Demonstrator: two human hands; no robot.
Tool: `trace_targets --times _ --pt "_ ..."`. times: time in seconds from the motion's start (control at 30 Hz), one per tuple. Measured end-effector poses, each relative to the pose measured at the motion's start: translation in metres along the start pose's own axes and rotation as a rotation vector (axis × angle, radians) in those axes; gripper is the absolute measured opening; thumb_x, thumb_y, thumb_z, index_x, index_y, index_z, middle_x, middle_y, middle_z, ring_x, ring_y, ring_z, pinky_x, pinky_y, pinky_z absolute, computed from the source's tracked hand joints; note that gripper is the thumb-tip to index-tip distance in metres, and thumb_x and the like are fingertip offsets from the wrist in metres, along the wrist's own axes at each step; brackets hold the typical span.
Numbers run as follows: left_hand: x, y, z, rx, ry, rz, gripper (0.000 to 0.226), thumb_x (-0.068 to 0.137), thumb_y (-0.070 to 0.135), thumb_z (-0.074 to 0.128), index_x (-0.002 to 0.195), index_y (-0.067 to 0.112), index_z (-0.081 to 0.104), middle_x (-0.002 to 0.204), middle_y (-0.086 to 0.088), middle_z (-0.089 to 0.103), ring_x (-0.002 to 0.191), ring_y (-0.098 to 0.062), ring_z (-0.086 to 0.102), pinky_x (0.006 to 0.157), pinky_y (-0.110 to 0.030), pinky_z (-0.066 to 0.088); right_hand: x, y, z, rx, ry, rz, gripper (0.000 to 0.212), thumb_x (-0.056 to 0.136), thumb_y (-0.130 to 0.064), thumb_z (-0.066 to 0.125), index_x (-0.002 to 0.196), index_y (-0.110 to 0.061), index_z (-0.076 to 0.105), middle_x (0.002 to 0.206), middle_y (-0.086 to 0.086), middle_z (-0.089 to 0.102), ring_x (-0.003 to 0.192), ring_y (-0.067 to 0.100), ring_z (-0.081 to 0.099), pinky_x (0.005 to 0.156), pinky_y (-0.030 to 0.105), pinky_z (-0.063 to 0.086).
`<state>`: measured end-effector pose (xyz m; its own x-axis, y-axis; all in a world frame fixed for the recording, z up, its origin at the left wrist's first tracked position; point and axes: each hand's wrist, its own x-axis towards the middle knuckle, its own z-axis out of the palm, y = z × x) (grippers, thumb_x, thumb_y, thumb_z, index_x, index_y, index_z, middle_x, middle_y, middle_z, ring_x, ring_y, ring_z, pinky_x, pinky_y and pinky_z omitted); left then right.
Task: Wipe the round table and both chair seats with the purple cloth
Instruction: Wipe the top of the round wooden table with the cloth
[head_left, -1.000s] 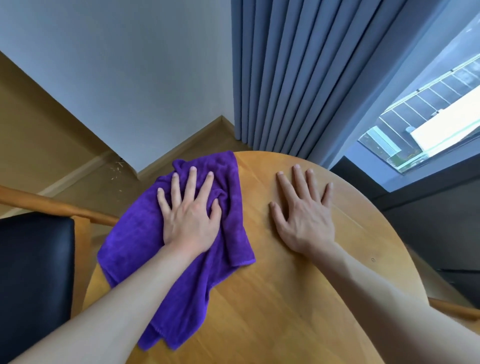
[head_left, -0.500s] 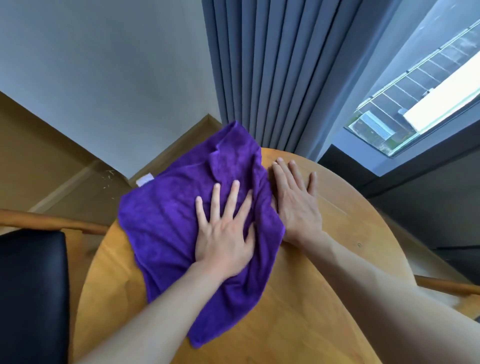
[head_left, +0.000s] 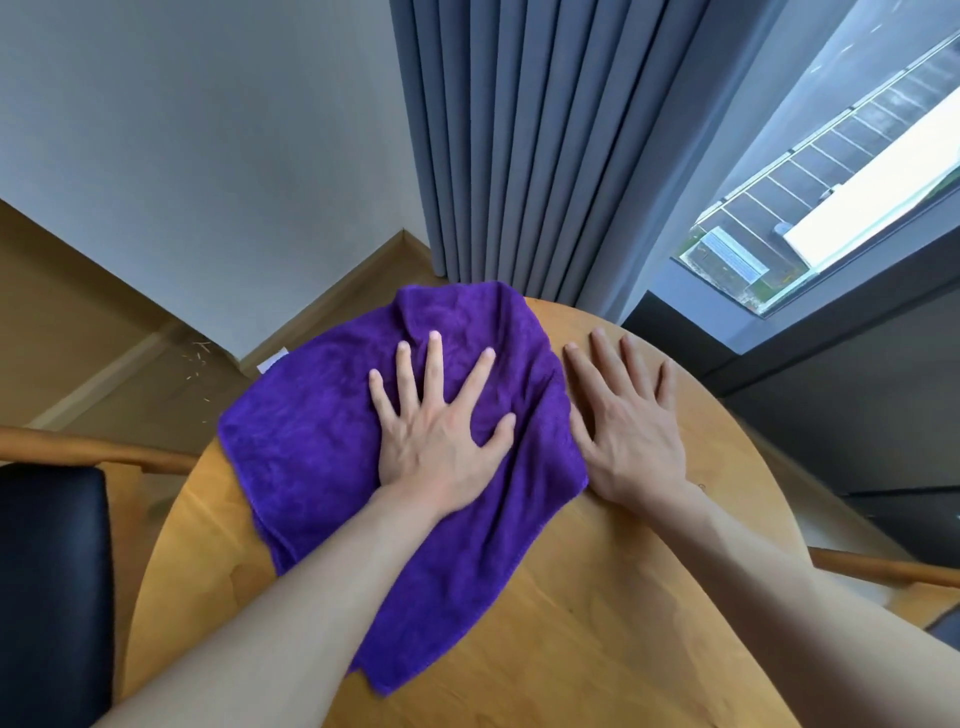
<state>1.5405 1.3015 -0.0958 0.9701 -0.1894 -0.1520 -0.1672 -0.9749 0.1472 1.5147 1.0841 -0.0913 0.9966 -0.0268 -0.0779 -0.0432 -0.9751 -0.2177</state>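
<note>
The purple cloth (head_left: 311, 447) lies spread over the far left part of the round wooden table (head_left: 597, 623), its far edge hanging past the rim. My left hand (head_left: 441, 436) presses flat on the cloth with fingers spread. My right hand (head_left: 628, 431) rests flat on the bare wood just right of the cloth, fingers straight. A chair with a black seat (head_left: 52, 587) stands at the left, with a wooden rail (head_left: 93, 452) above it. Part of a second chair's wooden rail (head_left: 883, 571) shows at the right; its seat is hidden.
Grey curtains (head_left: 519, 156) hang just beyond the table's far edge. A window (head_left: 831, 197) is at the right and a white wall (head_left: 182, 156) at the left. Wooden floor (head_left: 104, 338) shows left of the table.
My left hand has slid the cloth from the table's left edge toward the far middle, next to my right hand. The right hand has stayed flat on the wood.
</note>
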Motion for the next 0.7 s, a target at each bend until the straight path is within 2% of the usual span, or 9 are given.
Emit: trace_targets --times 0.13,0.27,0.43,0.57,0.63,0.7 --pt "0.049 0.004 -0.011 -0.029 -0.022 -0.013 0.074 0.091 0.077 0.018 0.159 0.051 0.002 0.172 -0.005 -0.009 0.157 -0.036 -0.012 0.120 -0.065 -0.009 0.000 -0.001 -0.001 0.042 0.017 -0.002 0.068 0.101 -0.063 0.010 0.163 -0.035 0.018 0.172 -0.005 0.013 0.159 0.022 0.001 0.125 0.058 0.000" --pt "0.040 0.002 -0.012 -0.046 0.012 0.058 0.065 0.099 0.050 0.021 0.162 0.040 0.011 0.173 -0.003 0.000 0.158 -0.031 -0.004 0.125 -0.060 -0.003 -0.001 0.001 -0.003 0.183 0.079 0.033 0.063 0.100 -0.047 0.022 0.159 -0.028 0.036 0.169 -0.009 0.024 0.159 0.016 0.009 0.127 0.055 0.001" --pt "-0.021 -0.014 -0.008 -0.024 0.002 0.348 0.065 0.097 0.033 0.030 0.162 0.021 0.027 0.172 0.000 0.014 0.158 -0.022 0.010 0.127 -0.050 0.011 -0.002 0.001 -0.005 0.267 0.114 0.045 0.063 0.099 -0.047 0.027 0.155 -0.023 0.044 0.166 -0.008 0.031 0.158 0.013 0.014 0.127 0.052 0.000" --pt "0.002 -0.032 -0.015 -0.011 -0.062 0.526 0.066 0.100 0.036 0.028 0.164 0.022 0.017 0.173 0.001 0.005 0.159 -0.019 0.004 0.129 -0.042 0.007 -0.002 -0.001 -0.004 0.256 0.111 0.042 0.063 0.099 -0.048 0.030 0.155 -0.023 0.043 0.166 -0.007 0.032 0.158 0.014 0.014 0.127 0.053 0.001" --pt "0.032 -0.021 -0.018 -0.025 -0.048 0.470 0.064 0.104 0.036 0.024 0.165 0.021 0.011 0.173 0.000 0.000 0.159 -0.018 -0.001 0.129 -0.040 0.003 -0.002 -0.002 -0.004 0.247 0.108 0.040 0.064 0.099 -0.049 0.031 0.158 -0.024 0.038 0.166 -0.006 0.032 0.158 0.015 0.014 0.127 0.053 0.000" --pt "0.058 0.003 -0.017 -0.044 -0.017 0.315 0.063 0.107 0.035 0.023 0.165 0.019 0.006 0.173 -0.004 -0.002 0.159 -0.021 -0.004 0.129 -0.041 -0.001 -0.003 -0.002 -0.003 0.251 0.114 0.033 0.067 0.098 -0.049 0.032 0.160 -0.024 0.033 0.166 -0.005 0.032 0.158 0.016 0.014 0.127 0.052 0.000"
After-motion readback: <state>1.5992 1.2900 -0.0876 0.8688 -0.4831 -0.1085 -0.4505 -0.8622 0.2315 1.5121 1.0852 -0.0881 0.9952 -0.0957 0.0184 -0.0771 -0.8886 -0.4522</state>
